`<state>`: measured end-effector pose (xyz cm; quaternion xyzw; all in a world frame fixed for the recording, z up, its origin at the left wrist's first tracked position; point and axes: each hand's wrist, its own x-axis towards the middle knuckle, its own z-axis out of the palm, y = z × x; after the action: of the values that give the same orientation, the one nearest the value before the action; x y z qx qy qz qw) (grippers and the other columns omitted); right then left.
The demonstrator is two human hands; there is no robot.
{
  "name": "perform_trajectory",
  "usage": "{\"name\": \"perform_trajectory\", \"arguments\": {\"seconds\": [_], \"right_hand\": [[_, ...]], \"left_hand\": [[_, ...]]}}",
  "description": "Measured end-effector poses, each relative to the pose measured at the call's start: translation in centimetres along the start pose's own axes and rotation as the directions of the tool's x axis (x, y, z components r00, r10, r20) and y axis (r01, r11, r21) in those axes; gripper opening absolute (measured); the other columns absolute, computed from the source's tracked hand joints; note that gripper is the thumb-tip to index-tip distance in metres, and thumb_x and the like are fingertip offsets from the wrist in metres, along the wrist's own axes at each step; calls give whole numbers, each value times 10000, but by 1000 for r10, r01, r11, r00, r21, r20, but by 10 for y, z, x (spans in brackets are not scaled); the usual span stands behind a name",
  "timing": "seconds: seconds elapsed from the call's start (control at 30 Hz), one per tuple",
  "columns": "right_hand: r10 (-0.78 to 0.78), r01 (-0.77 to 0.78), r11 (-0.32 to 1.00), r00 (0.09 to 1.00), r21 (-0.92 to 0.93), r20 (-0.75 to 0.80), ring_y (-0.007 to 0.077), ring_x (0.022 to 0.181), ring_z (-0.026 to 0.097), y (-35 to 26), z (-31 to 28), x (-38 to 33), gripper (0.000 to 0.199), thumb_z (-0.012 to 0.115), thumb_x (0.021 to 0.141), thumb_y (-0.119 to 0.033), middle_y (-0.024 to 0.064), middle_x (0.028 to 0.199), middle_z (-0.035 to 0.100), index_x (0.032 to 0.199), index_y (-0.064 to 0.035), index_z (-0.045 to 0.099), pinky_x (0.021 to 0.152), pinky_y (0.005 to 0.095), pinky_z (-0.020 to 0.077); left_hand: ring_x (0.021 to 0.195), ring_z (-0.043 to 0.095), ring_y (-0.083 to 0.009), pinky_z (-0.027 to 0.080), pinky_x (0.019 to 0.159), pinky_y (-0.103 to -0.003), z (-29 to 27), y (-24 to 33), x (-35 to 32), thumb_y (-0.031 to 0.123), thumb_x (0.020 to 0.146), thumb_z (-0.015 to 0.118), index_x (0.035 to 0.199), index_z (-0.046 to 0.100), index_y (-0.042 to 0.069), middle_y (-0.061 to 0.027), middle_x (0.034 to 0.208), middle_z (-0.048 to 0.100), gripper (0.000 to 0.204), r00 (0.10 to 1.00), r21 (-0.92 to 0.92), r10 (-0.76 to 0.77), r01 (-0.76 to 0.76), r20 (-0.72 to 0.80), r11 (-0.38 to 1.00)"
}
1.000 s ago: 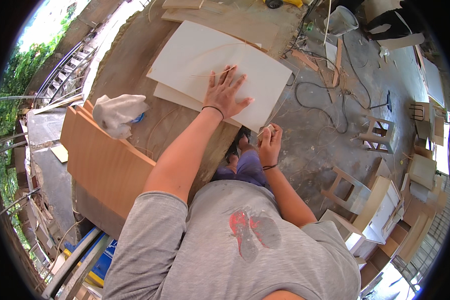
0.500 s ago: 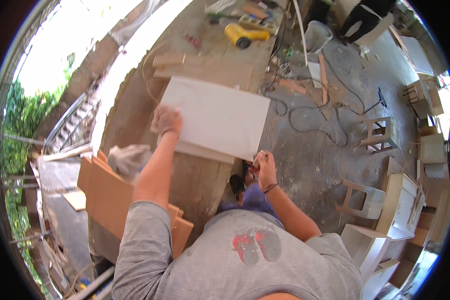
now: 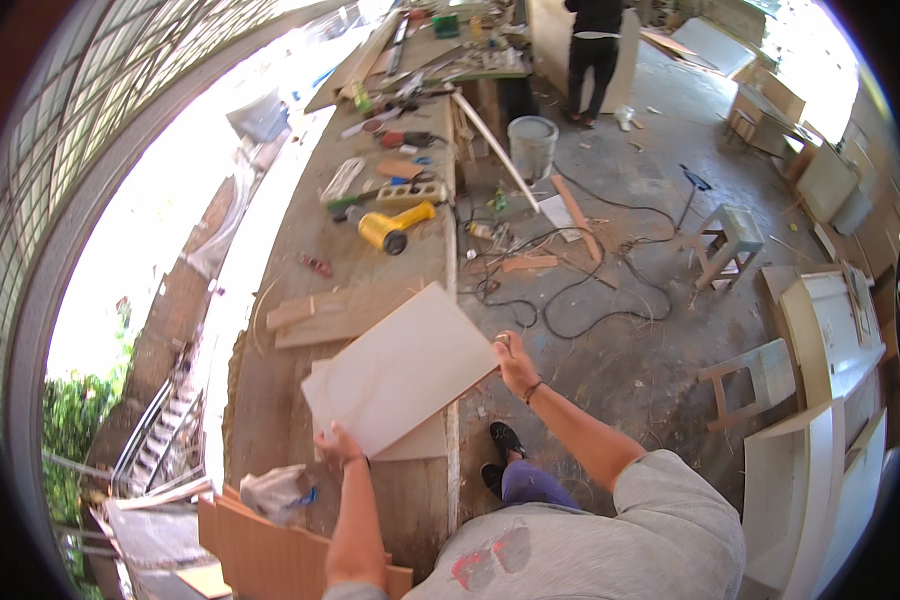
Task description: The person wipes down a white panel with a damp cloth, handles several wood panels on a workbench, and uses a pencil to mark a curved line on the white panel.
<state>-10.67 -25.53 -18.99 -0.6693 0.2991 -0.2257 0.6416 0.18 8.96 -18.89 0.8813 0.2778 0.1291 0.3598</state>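
At the near end of the long wooden worktop (image 3: 270, 400), a pale rectangular board (image 3: 400, 368) is being held by both hands: the left hand (image 3: 338, 447) is gripping its near left corner, and the right hand (image 3: 515, 362) is closing on its right corner, out past the worktop's right edge. The board is sitting tilted and skewed over a second pale board (image 3: 420, 442) lying flat beneath it, so it looks lifted but not yet set anywhere. Far along the worktop, wood offcuts (image 3: 340, 312), a yellow power tool (image 3: 395, 226) and scattered hand tools are crowding the surface, leaving little open room there. To the right, the concrete floor (image 3: 630, 350) is carrying tangled black cables (image 3: 570, 300) and two stools (image 3: 727, 238), while brown panels (image 3: 270, 555) are leaning at the near left.
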Motion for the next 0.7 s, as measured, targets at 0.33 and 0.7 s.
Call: {"name": "perform_trajectory", "arguments": {"seconds": [0.33,0.7], "right_hand": [[-15,104,967,934,-231,357,195,871,551,27,-5,142,370,528,934,-302,92,936,561,1190,-40,479,814,344,454],[-7,-461,780,670,423,742,225,1241,465,67,-41,181,493,687,771,-114,103,1271,562,1237,-17,558,1036,397,350]], "left_hand": [[1359,222,-400,247,1045,-569,-26,12,-168,368,794,666,1275,426,28,-237,1462,268,636,948,278,120,-206,295,938],[1389,215,-404,148,1082,-618,8,51,-78,500,826,581,1325,434,65,-233,1488,250,678,98,-165,801,-957,590,239]]}}
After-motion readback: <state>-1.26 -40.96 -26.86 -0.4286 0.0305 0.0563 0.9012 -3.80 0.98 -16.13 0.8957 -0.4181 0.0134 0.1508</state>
